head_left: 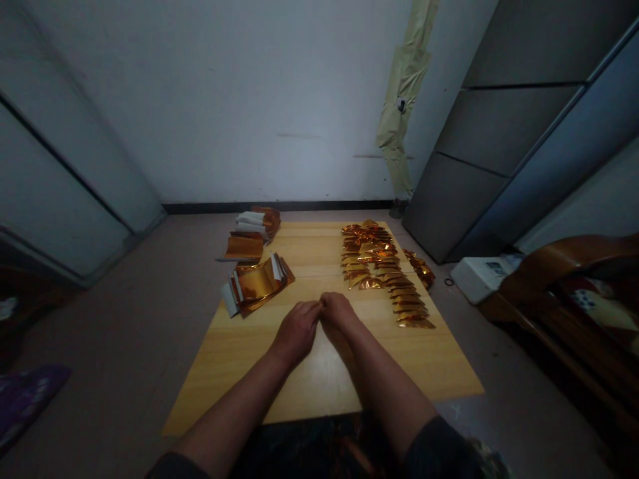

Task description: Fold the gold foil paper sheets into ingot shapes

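Observation:
My left hand [298, 327] and my right hand [337, 310] meet above the middle of the wooden table [319, 392], fingers closed and fingertips touching. Whatever they pinch, if anything, is hidden behind the fingers. Left of them lies a curved stack of shiny gold foil sheets [257, 282] with pale paper edges. Over on the right, several folded gold foil pieces [410, 301] are lined up in overlapping rows, with more folded foil pieces [368, 241] heaped toward the far edge.
More copper-coloured sheets [244, 246] and pale paper sit at the table's far left corner. Gold foil [420, 267] also lies beyond the right edge. A white box [479, 278], a carved wooden seat [559, 293] and a grey fridge [479, 126] stand to the right.

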### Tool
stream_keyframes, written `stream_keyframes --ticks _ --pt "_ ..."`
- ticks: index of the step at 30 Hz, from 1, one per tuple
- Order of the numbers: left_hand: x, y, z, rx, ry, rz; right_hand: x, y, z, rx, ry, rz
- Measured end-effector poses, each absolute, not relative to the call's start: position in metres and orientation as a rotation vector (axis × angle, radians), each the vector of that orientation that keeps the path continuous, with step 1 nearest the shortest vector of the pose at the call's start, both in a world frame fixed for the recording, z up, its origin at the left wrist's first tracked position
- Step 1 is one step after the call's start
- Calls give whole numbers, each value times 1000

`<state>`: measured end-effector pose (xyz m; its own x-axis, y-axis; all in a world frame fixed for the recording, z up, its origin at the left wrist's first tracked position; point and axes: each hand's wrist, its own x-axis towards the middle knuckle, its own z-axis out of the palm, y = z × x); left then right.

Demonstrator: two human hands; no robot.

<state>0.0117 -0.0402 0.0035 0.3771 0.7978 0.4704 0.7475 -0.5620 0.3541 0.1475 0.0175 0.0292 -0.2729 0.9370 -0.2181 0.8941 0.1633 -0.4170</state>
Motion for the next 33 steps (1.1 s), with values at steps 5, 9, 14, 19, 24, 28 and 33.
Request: stream_keyframes --ticks 5,9,14,19,24,28,33 --pt "12 -38 -11 2541 1523 860 153 16 27 -1805 -2252 749" --pt "14 -35 -4 2540 1584 657 166 15 28 -1880 -2116 765" --pt "22 -29 11 2539 1678 384 179 15 33 -1959 -2044 746" --pt "24 -26 18 2522 1672 350 177 12 38 -2021 -1969 703" --pt "24 -26 17 2498 1664 388 163 3 36 -2045 -1912 366" --pt "24 -27 17 2463 1664 414 152 2 34 -2092 -1951 297" --pt "25 -27 18 2439 1683 429 150 7 36 -2133 -1970 359"
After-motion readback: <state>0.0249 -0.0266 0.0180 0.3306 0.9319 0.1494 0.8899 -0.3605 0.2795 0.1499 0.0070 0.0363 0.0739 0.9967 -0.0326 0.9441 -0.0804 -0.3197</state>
